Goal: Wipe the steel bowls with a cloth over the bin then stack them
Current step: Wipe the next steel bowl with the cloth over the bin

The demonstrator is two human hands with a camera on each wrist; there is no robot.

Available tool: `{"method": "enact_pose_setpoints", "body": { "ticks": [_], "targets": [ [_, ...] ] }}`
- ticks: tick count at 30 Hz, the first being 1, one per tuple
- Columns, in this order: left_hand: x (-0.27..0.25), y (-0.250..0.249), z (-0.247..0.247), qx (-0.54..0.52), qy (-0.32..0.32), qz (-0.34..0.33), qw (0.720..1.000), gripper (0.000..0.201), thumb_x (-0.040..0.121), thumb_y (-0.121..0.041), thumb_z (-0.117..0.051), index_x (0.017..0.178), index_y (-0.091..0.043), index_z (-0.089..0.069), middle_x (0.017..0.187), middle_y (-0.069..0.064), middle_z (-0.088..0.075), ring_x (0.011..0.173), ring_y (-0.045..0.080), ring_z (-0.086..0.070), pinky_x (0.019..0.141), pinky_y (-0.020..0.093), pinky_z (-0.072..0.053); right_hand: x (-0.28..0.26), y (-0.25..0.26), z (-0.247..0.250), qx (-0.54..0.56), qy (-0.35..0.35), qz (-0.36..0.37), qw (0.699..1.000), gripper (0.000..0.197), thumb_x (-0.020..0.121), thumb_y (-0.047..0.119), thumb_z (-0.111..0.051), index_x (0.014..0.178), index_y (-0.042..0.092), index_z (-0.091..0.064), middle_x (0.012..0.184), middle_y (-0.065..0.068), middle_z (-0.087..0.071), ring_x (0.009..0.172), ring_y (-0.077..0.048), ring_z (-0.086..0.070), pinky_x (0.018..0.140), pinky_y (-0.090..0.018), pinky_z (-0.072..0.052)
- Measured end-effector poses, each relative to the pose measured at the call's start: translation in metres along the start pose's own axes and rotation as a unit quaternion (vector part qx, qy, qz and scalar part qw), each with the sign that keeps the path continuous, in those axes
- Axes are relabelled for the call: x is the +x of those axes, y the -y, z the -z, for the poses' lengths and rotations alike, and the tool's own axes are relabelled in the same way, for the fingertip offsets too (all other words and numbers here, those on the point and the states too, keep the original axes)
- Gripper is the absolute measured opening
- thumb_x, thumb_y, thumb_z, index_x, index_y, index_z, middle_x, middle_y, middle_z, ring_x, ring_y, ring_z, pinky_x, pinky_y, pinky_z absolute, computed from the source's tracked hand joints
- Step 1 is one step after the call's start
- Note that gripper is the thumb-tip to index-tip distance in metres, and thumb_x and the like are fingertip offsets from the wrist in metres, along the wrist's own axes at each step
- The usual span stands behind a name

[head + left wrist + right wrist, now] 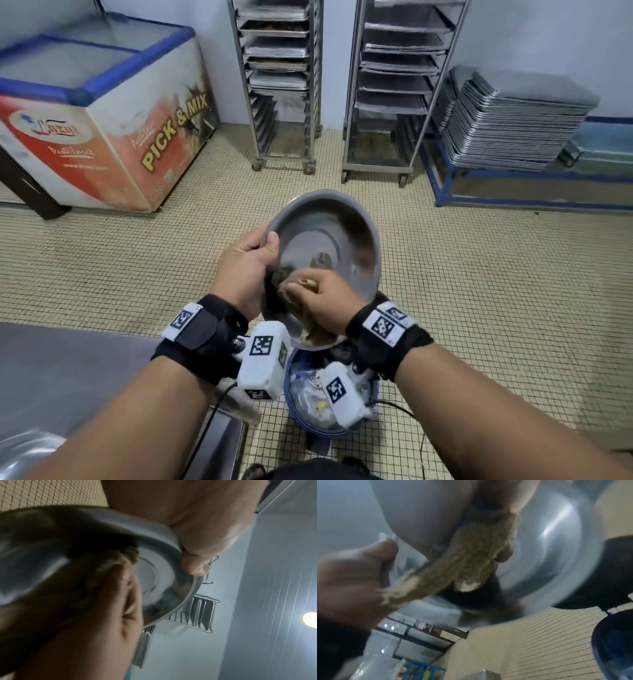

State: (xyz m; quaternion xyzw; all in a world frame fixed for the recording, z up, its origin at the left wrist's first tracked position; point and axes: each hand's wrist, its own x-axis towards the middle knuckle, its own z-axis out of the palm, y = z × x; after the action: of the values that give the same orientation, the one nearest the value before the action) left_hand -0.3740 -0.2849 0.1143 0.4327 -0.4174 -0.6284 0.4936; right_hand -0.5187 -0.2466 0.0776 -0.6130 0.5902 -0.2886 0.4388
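Note:
A steel bowl [329, 240] is held tilted toward me above the blue bin [301, 411]. My left hand [246, 270] grips its left rim, thumb inside the bowl. My right hand [322, 301] holds a brownish cloth [291, 291] bunched against the lower inside of the bowl. The left wrist view shows the bowl [154, 561], the left thumb on its rim, and the other hand pressing the cloth [120, 561] inside. In the blurred right wrist view the frayed cloth [471, 555] hangs across the bowl's inside [556, 540].
A steel counter [68, 370] lies at my lower left, with another steel bowl's rim [24, 448] at the corner. Across the tiled floor stand a chest freezer [102, 113], two tray racks [281, 82] and a stack of trays [513, 123]. The bin holds rubbish.

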Motion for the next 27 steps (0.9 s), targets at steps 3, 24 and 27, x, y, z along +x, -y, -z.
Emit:
{"method": "enact_pose_setpoints", "body": {
  "ticks": [3,24,27],
  "targets": [
    [0.001,-0.007,0.008,0.007,-0.008,-0.009,1.0,0.032,0.106,-0.004,-0.045,0.117,-0.018,-0.072,0.108,0.004,-0.077,0.101,0.019,-0.073,0.08,0.031,-0.061,-0.008,-0.015,-0.009,-0.099,0.073,-0.035,0.992,0.019,0.1,0.039,-0.06,0.108,0.028,-0.072,0.104,0.0,-0.076,0.093,-0.019,-0.071,0.086,-0.038,-0.059],
    [-0.001,0.0,0.011,0.008,-0.023,0.015,1.0,0.031,0.104,-0.001,-0.049,0.126,-0.01,-0.069,0.107,0.006,-0.077,0.091,0.016,-0.075,0.072,0.026,-0.06,-0.009,-0.068,-0.005,-0.353,0.025,0.018,0.935,0.035,0.097,0.029,-0.06,0.132,0.032,-0.06,0.132,0.01,-0.055,0.112,-0.023,-0.062,0.084,-0.035,-0.055],
    [-0.001,0.004,0.015,0.024,-0.035,0.008,0.999,0.033,0.103,0.0,-0.05,0.127,-0.011,-0.069,0.111,0.005,-0.077,0.097,0.017,-0.074,0.074,0.023,-0.059,-0.007,-0.077,0.014,-0.379,0.011,-0.023,0.925,0.042,0.099,0.025,-0.057,0.139,0.035,-0.056,0.135,0.011,-0.054,0.115,-0.021,-0.06,0.086,-0.033,-0.053]
  ]
}}
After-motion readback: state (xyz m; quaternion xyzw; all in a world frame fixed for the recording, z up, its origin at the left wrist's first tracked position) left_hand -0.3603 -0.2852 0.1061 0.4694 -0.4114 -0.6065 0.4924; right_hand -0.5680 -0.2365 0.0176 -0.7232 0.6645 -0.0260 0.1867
